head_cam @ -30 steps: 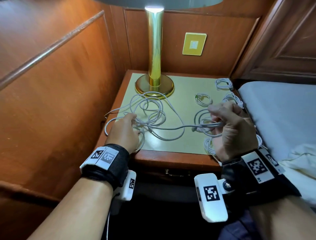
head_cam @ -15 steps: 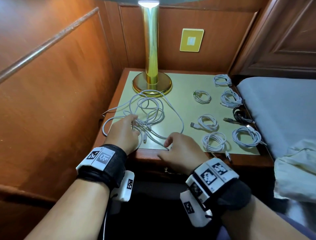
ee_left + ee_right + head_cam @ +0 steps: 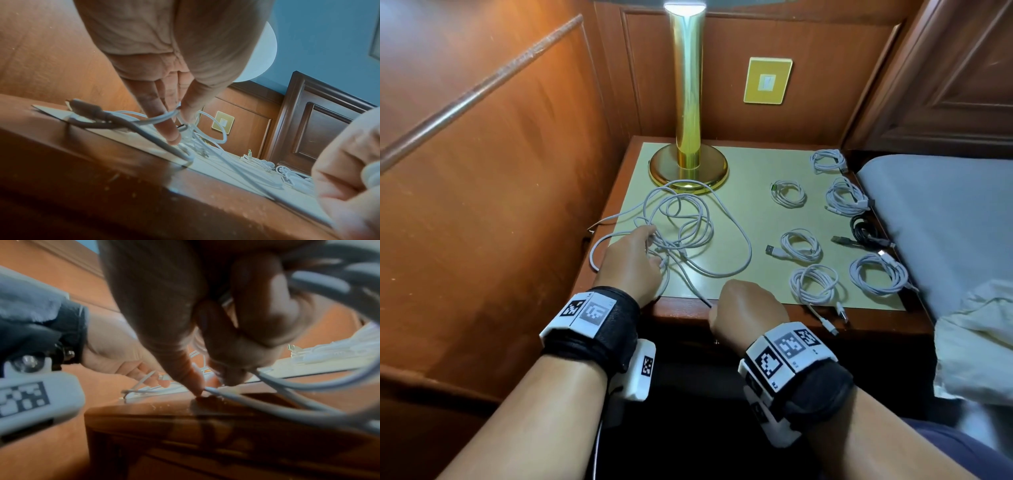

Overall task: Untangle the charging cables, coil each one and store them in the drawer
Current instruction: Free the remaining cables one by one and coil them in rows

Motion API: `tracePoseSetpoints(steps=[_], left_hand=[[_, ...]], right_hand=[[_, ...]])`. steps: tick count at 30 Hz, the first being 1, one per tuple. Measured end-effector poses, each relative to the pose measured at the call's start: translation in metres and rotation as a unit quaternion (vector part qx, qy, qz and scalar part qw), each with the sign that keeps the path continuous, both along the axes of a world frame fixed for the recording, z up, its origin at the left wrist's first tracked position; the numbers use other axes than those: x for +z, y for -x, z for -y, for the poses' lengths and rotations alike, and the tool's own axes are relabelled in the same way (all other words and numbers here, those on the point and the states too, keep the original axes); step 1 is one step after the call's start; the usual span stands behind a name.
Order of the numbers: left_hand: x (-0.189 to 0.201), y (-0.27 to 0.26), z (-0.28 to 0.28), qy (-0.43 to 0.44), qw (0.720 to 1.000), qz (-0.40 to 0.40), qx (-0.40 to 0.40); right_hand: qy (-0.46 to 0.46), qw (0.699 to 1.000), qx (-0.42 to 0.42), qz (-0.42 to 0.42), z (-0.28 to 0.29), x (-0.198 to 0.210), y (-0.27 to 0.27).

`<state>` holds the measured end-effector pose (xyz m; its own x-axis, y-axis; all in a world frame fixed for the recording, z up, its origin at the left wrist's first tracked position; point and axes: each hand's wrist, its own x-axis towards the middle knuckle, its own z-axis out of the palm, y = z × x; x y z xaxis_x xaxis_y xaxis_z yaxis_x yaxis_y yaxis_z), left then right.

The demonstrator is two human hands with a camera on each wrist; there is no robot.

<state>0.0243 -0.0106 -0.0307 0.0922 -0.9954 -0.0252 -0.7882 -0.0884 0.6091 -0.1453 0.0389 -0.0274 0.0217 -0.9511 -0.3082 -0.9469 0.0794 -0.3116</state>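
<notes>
A loose tangle of white charging cables (image 3: 681, 226) lies on the left half of the nightstand top (image 3: 750, 171). My left hand (image 3: 633, 263) rests on the tangle's near left side. In the left wrist view its thumb and fingers (image 3: 174, 133) pinch one white strand. My right hand (image 3: 746, 308) sits at the front edge with its fingers curled. It pinches a strand (image 3: 688, 277) that runs back to the tangle. In the right wrist view that cable (image 3: 267, 400) loops round the curled fingers.
Several coiled white cables (image 3: 815, 284) and one black coil (image 3: 866, 233) lie in rows on the right half. A brass lamp (image 3: 686, 102) stands at the back. Wood panelling closes the left side, and a bed (image 3: 945, 212) adjoins the right. The drawer front (image 3: 205, 443) lies below the top.
My right hand came down from above the coils at the right to the front edge, still holding a strand. The left hand has stayed on the tangle.
</notes>
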Motion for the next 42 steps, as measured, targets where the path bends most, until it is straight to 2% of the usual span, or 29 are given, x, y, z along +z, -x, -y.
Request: tracePoseSetpoints(steps=[3, 5, 8, 12, 15, 18, 20, 23, 26, 30, 34, 35, 37, 40, 42], left_hand=[[0.001, -0.001, 0.0, -0.003, 1.0, 0.002, 0.008], [0.002, -0.002, 0.001, -0.007, 1.0, 0.003, 0.01], [0.001, -0.002, 0.003, -0.019, 1.0, 0.0, 0.003], [0.001, -0.001, 0.003, -0.03, 0.999, 0.006, -0.02], [0.004, -0.001, 0.0, -0.036, 0.999, 0.027, -0.007], [0.018, 0.001, -0.008, -0.008, 0.999, 0.042, 0.014], [0.03, 0.004, -0.017, 0.037, 0.999, 0.029, -0.021], [0.045, 0.013, -0.036, 0.09, 0.984, -0.078, -0.134], [0.055, 0.027, -0.064, 0.065, 0.956, -0.197, -0.209], [0.065, 0.044, -0.1, 0.047, 0.907, -0.336, -0.25], [0.079, 0.057, -0.132, -0.021, 0.833, -0.492, -0.251], [0.08, 0.06, -0.139, -0.023, 0.825, -0.501, -0.259], [0.081, 0.07, -0.153, 0.007, 0.835, -0.475, -0.279], [0.079, 0.089, -0.172, 0.052, 0.854, -0.44, -0.273], [0.078, 0.1, -0.18, 0.075, 0.863, -0.435, -0.247]], right_hand=[[-0.025, 0.999, -0.01, 0.021, 0.0, 0.007, 0.004], [-0.005, 0.999, -0.019, 0.033, 0.0, 0.015, 0.011], [0.067, 0.994, -0.029, 0.077, 0.0, 0.028, 0.024], [0.174, 0.965, -0.085, 0.176, -0.002, 0.041, 0.043], [0.215, 0.949, -0.103, 0.205, -0.004, 0.044, 0.055], [0.226, 0.943, -0.106, 0.221, -0.006, 0.043, 0.063], [0.226, 0.936, -0.107, 0.249, -0.01, 0.042, 0.066], [0.213, 0.916, -0.109, 0.321, -0.019, 0.043, 0.068], [0.192, 0.889, -0.117, 0.398, -0.033, 0.043, 0.072], [0.139, 0.836, -0.164, 0.506, -0.056, 0.042, 0.082], [0.083, 0.799, -0.212, 0.556, -0.087, 0.045, 0.09], [0.066, 0.793, -0.217, 0.565, -0.097, 0.046, 0.091], [0.056, 0.808, -0.205, 0.549, -0.113, 0.043, 0.091], [0.082, 0.874, -0.142, 0.457, -0.134, 0.043, 0.093], [0.089, 0.905, -0.088, 0.406, -0.146, 0.047, 0.097]])
